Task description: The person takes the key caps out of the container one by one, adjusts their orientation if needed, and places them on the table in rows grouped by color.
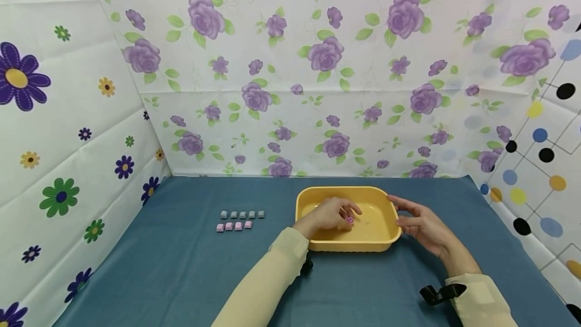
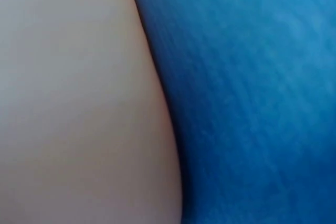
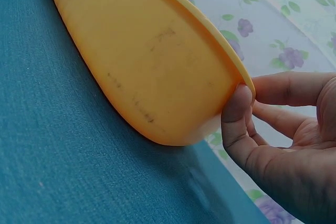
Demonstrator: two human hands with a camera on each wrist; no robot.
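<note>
My left hand reaches into a yellow plastic tray, its fingers bent down around a small pink keycap-like piece. The fingertips partly cover that piece. At the tray's right end, my right hand pinches the rim; in the right wrist view the thumb lies on the outer wall with a finger over the edge. To the left of the tray, several grey keycap-like pieces form a row, with a row of similar pink pieces in front. The left wrist view shows only blurred skin and blue cloth.
Blue cloth covers the table. Flowered white sheets hang behind it and at the left side, and a dotted sheet hangs at the right. A black wrist camera mount sits on the right sleeve.
</note>
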